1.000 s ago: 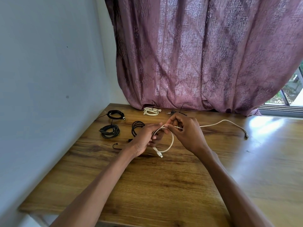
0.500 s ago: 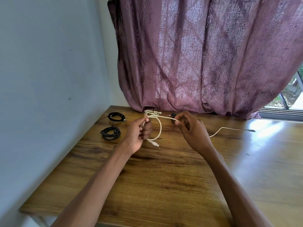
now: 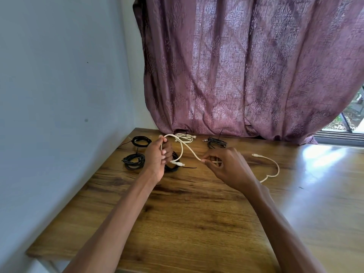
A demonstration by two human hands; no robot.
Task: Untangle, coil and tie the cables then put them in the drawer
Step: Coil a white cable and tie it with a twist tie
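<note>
A long white cable runs between both hands above the wooden table. My left hand grips a loop of it, with one plug hanging just below the fingers. My right hand pinches the cable further along; its loose tail curves over the table to the right and ends in a second plug. Coiled cables lie behind: a white one, black ones at the far left, the left and the back. Another black coil is partly hidden behind my left hand.
A blue-grey wall borders the table on the left. A purple curtain hangs along the back edge, with a window at the far right. No drawer is in view.
My right hand has slid down and right along the white cable, drawing out a longer span. The loose tail has curled closer on the table. My left hand keeps its loop.
</note>
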